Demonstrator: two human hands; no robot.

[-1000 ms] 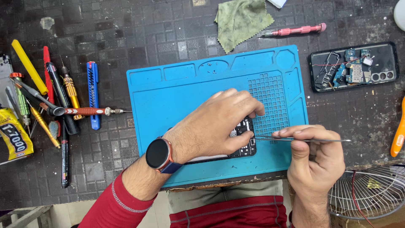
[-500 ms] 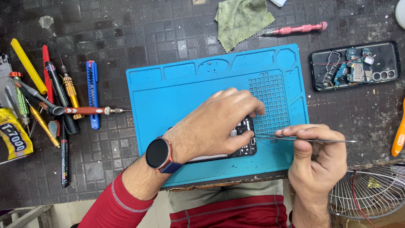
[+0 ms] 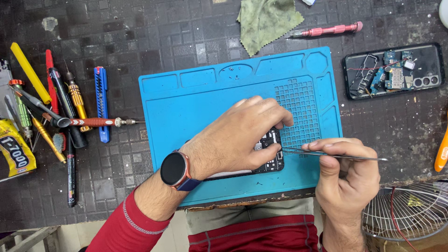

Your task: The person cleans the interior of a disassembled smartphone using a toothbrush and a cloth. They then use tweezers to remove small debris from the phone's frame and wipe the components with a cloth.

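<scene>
Dark, scuffed tiles make up the workbench, and a blue silicone mat lies on it in front of the person. On the near part of that mat rests an opened black phone, mostly covered by the left hand, which presses down flat on it with fingers spread over its upper edge; a dark round watch sits on that wrist above a red sleeve. The right hand, at the mat's near right corner, pinches a pair of thin metal tweezers between thumb and fingers, the tip touching the phone's right edge.

Left of the mat lies a spread of hand tools: a red-handled screwdriver pointing at the mat, a blue utility knife, a yellow pry tool and a yellow glue tube. Beyond the mat's far edge lie a green cloth and a pink screwdriver. Right of the mat lies a second phone, open, with its circuit boards showing. A wire fan guard sits near the mat's right corner, below the bench edge.
</scene>
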